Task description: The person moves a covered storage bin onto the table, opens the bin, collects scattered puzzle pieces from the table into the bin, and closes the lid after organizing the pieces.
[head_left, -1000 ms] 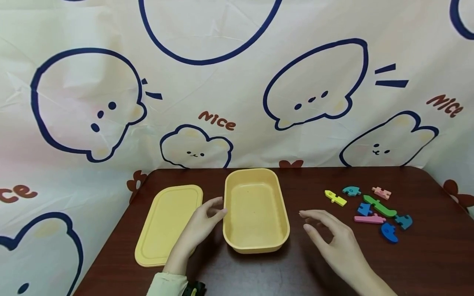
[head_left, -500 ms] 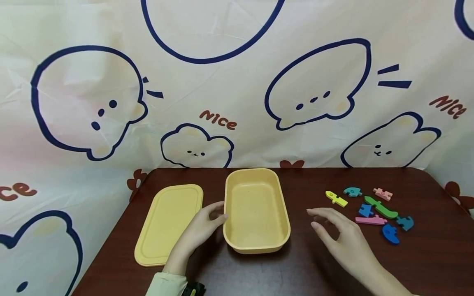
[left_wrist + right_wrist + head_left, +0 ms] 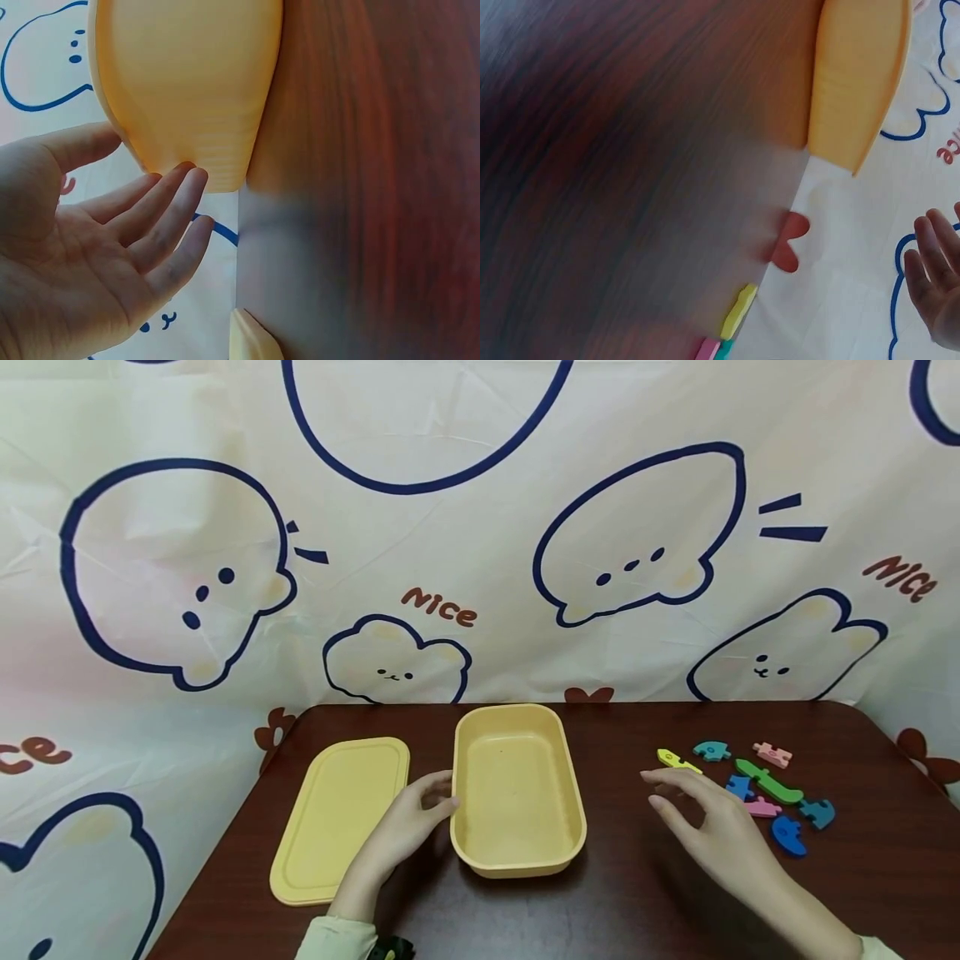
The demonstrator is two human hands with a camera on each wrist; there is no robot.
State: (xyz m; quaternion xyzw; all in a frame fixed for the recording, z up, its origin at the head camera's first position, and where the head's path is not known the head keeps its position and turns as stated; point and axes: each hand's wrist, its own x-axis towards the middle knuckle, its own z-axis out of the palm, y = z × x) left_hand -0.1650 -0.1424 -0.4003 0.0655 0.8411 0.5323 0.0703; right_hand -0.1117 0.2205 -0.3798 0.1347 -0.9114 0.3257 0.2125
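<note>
The right grip (image 3: pixel 723 831), empty, hovers with puzzle pieces (image 3: pixel 768 782) just to its right; crowded together, neighbours could get knocked. The left grip (image 3: pixel 405 827), relaxed, touches the box (image 3: pixel 519 802) beside it; pushing could slide it.

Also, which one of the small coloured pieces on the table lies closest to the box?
The yellow piece, the only one in that colour, at the group's left edge; the other pieces lie farther from the box.
</note>
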